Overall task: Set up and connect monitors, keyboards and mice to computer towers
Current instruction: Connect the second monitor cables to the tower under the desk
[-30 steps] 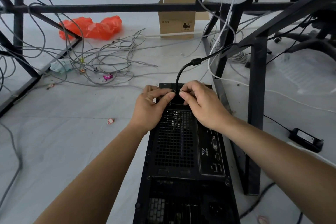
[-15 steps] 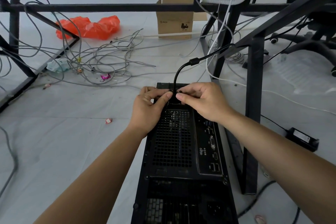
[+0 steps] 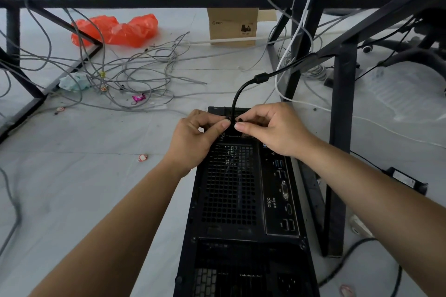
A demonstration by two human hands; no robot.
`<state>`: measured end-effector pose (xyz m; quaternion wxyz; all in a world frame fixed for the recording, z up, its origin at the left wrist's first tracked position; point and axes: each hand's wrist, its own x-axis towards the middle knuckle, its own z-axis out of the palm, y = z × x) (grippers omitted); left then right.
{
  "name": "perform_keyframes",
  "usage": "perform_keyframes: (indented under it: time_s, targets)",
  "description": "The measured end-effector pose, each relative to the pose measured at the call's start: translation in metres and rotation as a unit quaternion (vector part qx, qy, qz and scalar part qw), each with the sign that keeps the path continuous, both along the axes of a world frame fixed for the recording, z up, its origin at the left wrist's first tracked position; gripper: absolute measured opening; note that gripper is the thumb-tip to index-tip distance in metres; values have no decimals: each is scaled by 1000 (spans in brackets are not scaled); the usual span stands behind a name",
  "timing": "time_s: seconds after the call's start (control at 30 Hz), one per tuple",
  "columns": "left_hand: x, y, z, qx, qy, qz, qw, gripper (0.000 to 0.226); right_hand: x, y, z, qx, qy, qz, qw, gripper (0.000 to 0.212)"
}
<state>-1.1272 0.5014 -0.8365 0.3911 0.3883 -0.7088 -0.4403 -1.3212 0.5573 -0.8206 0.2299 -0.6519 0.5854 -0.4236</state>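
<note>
A black computer tower [image 3: 229, 190] lies on the floor with its rear panel facing up, ports along its right side. A black cable [image 3: 239, 94] arches down from under the desk frame to a plug at the panel's far end. My left hand [image 3: 195, 140] and my right hand [image 3: 270, 128] meet at that plug, each pinching one side of it with thumb and fingers. The plug itself is mostly hidden between the fingertips.
A black desk leg [image 3: 340, 147] stands close on the tower's right. Tangled grey cables [image 3: 135, 75] lie on the floor beyond, with an orange plastic bag [image 3: 115, 30] and a cardboard box [image 3: 233, 21]. A black power adapter [image 3: 405, 179] lies at right.
Both hands stayed at the plug; the fingertips shifted slightly around it. The view drifted a little, so the tower sits slightly more to the left.
</note>
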Motion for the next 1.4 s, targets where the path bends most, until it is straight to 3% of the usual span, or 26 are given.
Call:
perform_keyframes:
  time_s: [0.1,0.63,0.83,1.17,1.4]
  targets:
    - [1,-3,3,-14,-5,-5,1000,9,-2,0,1,2,37,-5,999,8]
    - [1,-7,-1,5,23,-30,999,14,4,6,-2,-29,54,-29,998,17]
    - [-1,-1,-4,-12,6,8,1000,4,3,8,-7,-35,75,-41,996,16]
    - [-4,5,-5,-24,9,33,999,11,10,15,-15,-53,30,-64,996,19]
    - [-5,10,-3,-14,10,43,999,10,13,20,-13,-62,87,-60,992,29]
